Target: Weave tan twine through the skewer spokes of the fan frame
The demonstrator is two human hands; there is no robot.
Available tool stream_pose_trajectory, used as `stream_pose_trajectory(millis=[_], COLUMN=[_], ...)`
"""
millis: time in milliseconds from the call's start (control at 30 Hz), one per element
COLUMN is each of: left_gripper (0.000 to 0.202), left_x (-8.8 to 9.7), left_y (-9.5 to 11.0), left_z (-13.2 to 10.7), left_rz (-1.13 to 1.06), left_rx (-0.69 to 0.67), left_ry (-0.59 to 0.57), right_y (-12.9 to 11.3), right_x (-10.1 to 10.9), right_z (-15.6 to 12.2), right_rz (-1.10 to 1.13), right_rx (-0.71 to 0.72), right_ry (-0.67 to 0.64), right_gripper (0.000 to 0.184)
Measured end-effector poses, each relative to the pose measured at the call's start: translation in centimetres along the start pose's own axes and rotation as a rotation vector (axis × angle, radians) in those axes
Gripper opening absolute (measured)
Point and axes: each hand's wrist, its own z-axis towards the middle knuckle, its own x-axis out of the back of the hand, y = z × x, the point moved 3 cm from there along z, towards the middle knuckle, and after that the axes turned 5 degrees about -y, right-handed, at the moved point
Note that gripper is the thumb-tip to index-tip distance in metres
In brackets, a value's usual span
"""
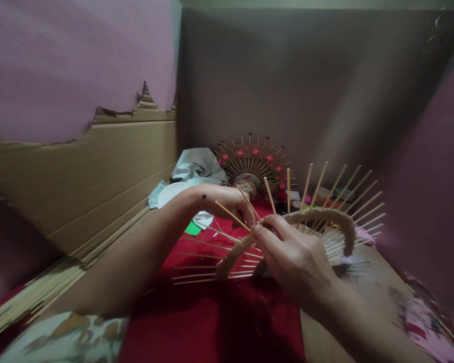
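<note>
A half-round fan frame (325,216) stands over the red cloth, its arched band wrapped in tan, twine-like material. Thin wooden sticks (288,191) pass through the band and fan outward. My right hand (295,254) pinches the band near its top, thumb and index finger pressed together. From behind and to the left, my left hand (237,200) reaches the same spot, its bent fingers closed at the band beside the sticks. Those left fingertips are partly hidden by sticks and the right hand. Whether a strand runs between the fingers is too small to tell.
A similar fan with pink flowers (255,151) stands behind, near a twine bundle (245,187). Grey cloth (200,164) and a white plate (172,193) lie at back left. A cardboard sheet (117,166) lines the left wall; loose sticks (41,290) lie below it.
</note>
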Motion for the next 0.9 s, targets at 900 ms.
stream_pose_trajectory(millis=[900], left_gripper=[0.010], left_x=[0.7], left_y=[1.6], left_z=[-10.8], left_rz=[-0.246], left_rx=[0.208], left_ry=[0.187], right_y=[0.0], right_x=[0.2], right_z=[0.2], right_rz=[-0.016], right_rx=[-0.090], right_ry=[0.087], right_gripper=[0.015])
